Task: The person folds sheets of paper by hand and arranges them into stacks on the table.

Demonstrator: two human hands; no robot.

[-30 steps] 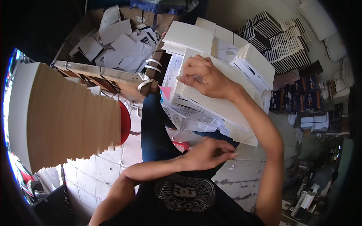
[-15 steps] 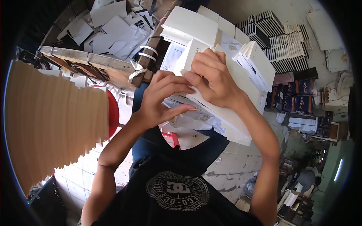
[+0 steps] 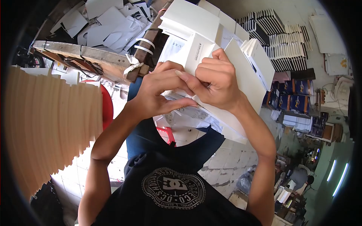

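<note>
A white book (image 3: pixel 235 81) lies open beneath both hands, with small dark print on one inner page. My left hand (image 3: pixel 160 88) is closed around the book's near edge, thumb below and fingers on top. My right hand (image 3: pixel 218 81) is curled into a fist over the middle of the book, its thumb pressed against the bent fingers beside my left fingertips. Whatever the right fingers may pinch is hidden. Just beyond the hands lie more white books (image 3: pixel 190 17), and printed white wrapping (image 3: pixel 188 116) shows underneath.
A tall stack of cream page blocks (image 3: pixel 52 124) stands at left beside a red stool (image 3: pixel 107 107). A wooden crate (image 3: pixel 86 56) holds paper scraps. Black-and-white books (image 3: pixel 283 49) and blue boxes (image 3: pixel 296 94) sit at right. Another person (image 3: pixel 299 177) is in the right background.
The view has shifted a little. My right hand has moved slightly down, toward me, and its fist looks tighter. My left hand still grips the book's edge.
</note>
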